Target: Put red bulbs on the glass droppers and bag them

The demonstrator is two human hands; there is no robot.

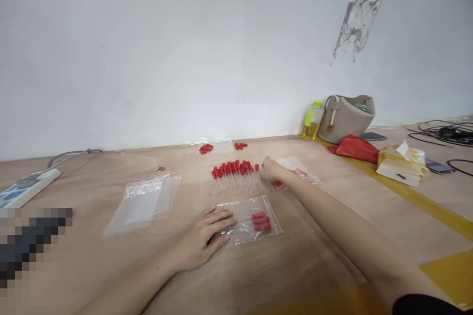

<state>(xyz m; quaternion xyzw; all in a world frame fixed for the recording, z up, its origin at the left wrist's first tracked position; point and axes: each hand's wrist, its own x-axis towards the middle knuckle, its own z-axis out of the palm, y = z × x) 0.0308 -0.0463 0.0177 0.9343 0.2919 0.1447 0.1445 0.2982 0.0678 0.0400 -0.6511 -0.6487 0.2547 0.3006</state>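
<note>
A clear zip bag [244,236] lies flat in front of me, with a few red-bulbed droppers [260,221] inside it. My left hand [209,236] rests on the bag's left end, palm down with the fingers stretched out. Behind the bag, a row of glass droppers with red rubber bulbs [232,168] lies side by side, thin tubes toward me. At the row's right end my right hand [271,171] is closed in a pinch. A bit of red shows at its fingertips, seemingly a dropper's bulb; the rest is hidden by the fingers.
Bags with red bulbs [206,148] lie by the wall; another bag [301,173] sits beyond my right hand. Flat clear bags [144,202] are at left, near a power strip [31,187]. A bottle [312,120], handbag [345,118], tissue pack [401,162] and cables [451,133] stand right.
</note>
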